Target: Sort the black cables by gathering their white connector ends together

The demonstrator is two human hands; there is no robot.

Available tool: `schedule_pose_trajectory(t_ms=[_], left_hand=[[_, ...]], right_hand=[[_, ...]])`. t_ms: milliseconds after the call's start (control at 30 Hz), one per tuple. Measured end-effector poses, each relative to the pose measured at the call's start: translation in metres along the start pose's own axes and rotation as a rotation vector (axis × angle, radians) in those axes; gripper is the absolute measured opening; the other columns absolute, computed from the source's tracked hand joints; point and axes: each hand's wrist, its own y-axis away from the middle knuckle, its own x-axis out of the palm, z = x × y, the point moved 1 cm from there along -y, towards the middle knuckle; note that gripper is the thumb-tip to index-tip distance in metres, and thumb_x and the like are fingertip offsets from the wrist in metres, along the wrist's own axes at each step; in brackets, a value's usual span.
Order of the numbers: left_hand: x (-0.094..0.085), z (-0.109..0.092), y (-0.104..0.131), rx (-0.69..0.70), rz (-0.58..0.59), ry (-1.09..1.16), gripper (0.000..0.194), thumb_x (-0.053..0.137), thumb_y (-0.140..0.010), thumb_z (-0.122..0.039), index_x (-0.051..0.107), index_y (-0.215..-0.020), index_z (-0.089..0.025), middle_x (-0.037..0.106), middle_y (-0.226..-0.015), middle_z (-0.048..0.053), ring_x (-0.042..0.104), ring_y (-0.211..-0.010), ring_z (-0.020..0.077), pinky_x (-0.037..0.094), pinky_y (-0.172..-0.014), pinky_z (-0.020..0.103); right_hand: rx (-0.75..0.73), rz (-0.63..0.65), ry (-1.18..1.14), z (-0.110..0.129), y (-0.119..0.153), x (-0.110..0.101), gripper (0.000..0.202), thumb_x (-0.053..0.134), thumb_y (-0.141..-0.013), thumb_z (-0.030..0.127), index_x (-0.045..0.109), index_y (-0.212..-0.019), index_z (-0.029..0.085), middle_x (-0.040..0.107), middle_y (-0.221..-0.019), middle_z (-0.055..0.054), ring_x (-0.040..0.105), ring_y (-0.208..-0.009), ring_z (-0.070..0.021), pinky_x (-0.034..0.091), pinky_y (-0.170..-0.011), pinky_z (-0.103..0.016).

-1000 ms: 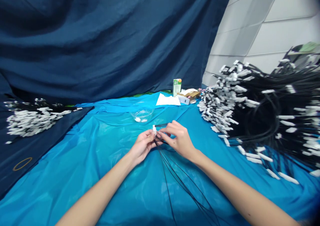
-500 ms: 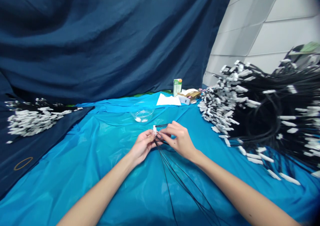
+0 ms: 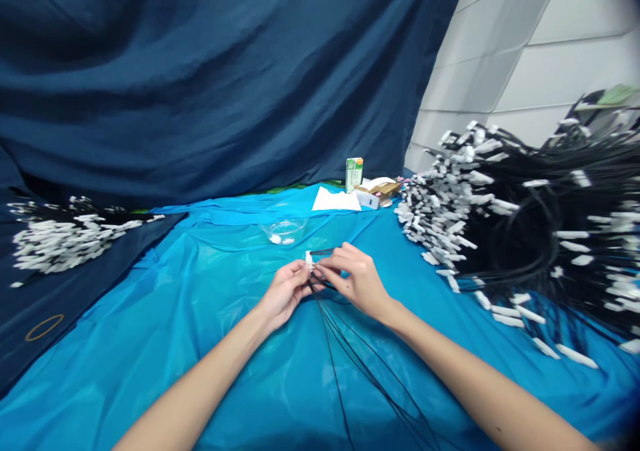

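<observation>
Dark blue curtain [image 3: 200, 84] hangs behind the work; pale panelled wall [image 3: 505, 58] to its right. Bright blue sheet [image 3: 165, 371] spread below, wrinkled.

Left hand [image 3: 283, 294]: fingers curled, thumb and fingertips together on a small white connector [image 3: 309, 258], held roughly upright above the middle of the sheet. Right hand [image 3: 357, 278]: thumb and forefinger drawn together on black wires [image 3: 370, 374] just beside the connector, other fingers bent. Whether the right fingertips also touch the connector: too small to tell. Several wires trail toward the sheet's near edge.

Beyond the hands, toward the far edge: clear bowl [image 3: 303, 230] with white pieces [image 3: 276, 239] inside. At the far edge: white paper [image 3: 335, 199], green-and-white carton [image 3: 355, 173] upright. Along the right edge: large cable heap [image 3: 520, 238], white ends. Past the left edge, on navy cloth [image 3: 90, 311]: smaller cable bundle [image 3: 75, 241].
</observation>
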Motion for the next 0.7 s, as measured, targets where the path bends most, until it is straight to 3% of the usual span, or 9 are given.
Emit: schedule_pose_trajectory(t_ms=[467, 700], left_hand=[[0.0, 0.0011, -0.0014, 0.0, -0.01, -0.003, 0.029, 0.064, -0.068, -0.023, 0.047, -0.085, -0.006, 0.053, -0.086, 0.008, 0.054, -0.075, 0.0105, 0.048, -0.071, 0.024], [-0.0012, 0.0011, -0.0026, 0.008, -0.027, 0.008, 0.028, 0.062, -0.069, -0.022, 0.048, -0.087, -0.005, 0.053, -0.087, 0.008, 0.054, -0.075, 0.0101, 0.048, -0.071, 0.024]], right_hand=[[0.01, 0.005, 0.007, -0.0035, 0.0013, 0.0027, 0.014, 0.05, -0.08, 0.021, 0.061, -0.074, 0.014, 0.053, -0.064, -0.002, 0.038, -0.063, -0.0114, 0.031, -0.059, -0.025], [0.002, 0.004, 0.001, -0.0027, 0.0012, 0.0024, 0.014, 0.05, -0.081, 0.022, 0.061, -0.084, 0.015, 0.056, -0.075, -0.003, 0.043, -0.071, -0.0121, 0.035, -0.066, -0.026]])
